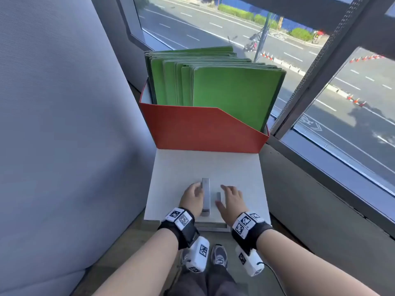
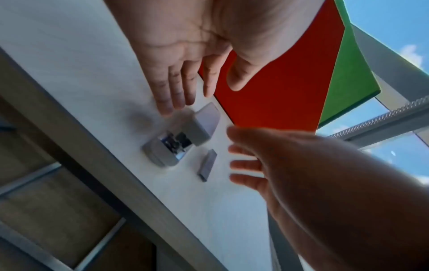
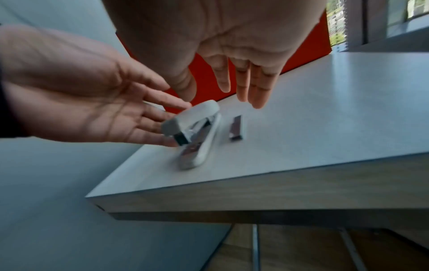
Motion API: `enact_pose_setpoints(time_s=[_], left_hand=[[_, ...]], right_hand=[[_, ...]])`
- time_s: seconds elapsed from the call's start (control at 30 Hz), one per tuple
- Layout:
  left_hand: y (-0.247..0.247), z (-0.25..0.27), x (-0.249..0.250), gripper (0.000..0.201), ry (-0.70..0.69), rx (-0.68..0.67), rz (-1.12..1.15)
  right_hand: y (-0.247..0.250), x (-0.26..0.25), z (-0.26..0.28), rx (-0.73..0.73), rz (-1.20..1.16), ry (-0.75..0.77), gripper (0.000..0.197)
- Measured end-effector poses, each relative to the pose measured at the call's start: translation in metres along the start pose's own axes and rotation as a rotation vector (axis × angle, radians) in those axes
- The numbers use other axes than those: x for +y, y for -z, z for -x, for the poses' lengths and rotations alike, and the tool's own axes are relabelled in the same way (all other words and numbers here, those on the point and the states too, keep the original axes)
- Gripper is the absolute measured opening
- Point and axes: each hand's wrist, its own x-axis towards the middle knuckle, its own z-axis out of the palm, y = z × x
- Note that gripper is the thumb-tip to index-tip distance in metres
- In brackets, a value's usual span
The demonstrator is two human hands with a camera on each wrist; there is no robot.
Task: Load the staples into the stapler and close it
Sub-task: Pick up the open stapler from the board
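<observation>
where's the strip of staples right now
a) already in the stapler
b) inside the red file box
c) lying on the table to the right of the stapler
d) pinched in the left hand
c: the strip of staples lies flat on the white table, just right of the stapler, with neither the left hand nor the right hand holding it.

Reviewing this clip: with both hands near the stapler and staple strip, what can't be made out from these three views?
- Grey plastic stapler: motion-blurred in both wrist views; whether its channel already holds staples cannot be told.
- Left hand: in the head view it covers the stapler's left side; fingertip contact is unclear.
- Small metal staple strip: too small in the head view, beside the right hand.
- Red cardboard file box: its front wall hides the green folders' lower parts.
</observation>
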Motion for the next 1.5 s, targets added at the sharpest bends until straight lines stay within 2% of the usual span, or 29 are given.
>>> enact_pose_setpoints(time_s=[0.13,0.2,0.33,0.43,0.57,0.67,0.8,0.97,1.1,1.17,1.27,1.3,1.5], left_hand=[[-0.006,-0.003,-0.005,0.045,0.088,-0.031,0.172],[-0.008,-0.005,-0.01,0.047,0.138,-0.038,0.267],[-0.006,-0.003,-0.016,0.029,0.165,-0.052,0.4],[-0.003,-0.005,-0.023,0.029,0.179,-0.04,0.504],[-0.002,-0.01,-0.026,0.04,0.234,-0.066,0.7],[-0.007,-0.014,-0.027,0.04,0.211,-0.085,0.782],[-0.013,-0.013,-0.025,0.039,0.198,-0.098,0.82],[-0.017,-0.01,-0.022,0.038,0.168,-0.136,0.798],[-0.019,-0.004,-0.02,0.039,0.204,-0.12,0.827],[-0.018,-0.003,-0.021,0.042,0.194,-0.116,0.817],[-0.01,-0.002,-0.028,0.042,0.154,-0.076,0.757],[-0.008,-0.002,-0.029,0.042,0.144,-0.086,0.753],[0.002,0.004,-0.028,0.037,0.125,-0.179,0.817]], right_hand=[[-0.009,-0.031,-0.002,-0.096,-0.15,0.009,0.062],[-0.014,-0.042,-0.005,-0.103,-0.163,-0.05,0.059],[-0.019,-0.058,-0.009,-0.06,-0.154,-0.128,0.053],[-0.014,-0.062,-0.011,-0.09,-0.147,-0.142,0.052],[0.0,-0.064,-0.005,-0.186,-0.068,-0.071,0.064],[0.011,-0.069,0.009,-0.163,-0.132,-0.007,0.062],[0.021,-0.072,0.022,-0.142,-0.112,0.023,0.06],[0.025,-0.07,0.025,-0.213,-0.028,-0.006,0.07],[0.03,-0.075,0.025,-0.234,0.034,-0.014,0.064],[0.037,-0.076,0.023,-0.226,0.051,-0.017,0.055],[0.058,-0.078,0.013,-0.213,0.08,0.025,0.022],[0.066,-0.077,0.007,-0.211,0.081,0.039,0.017],[0.107,-0.075,-0.039,-0.084,-0.001,0.095,0.032]])
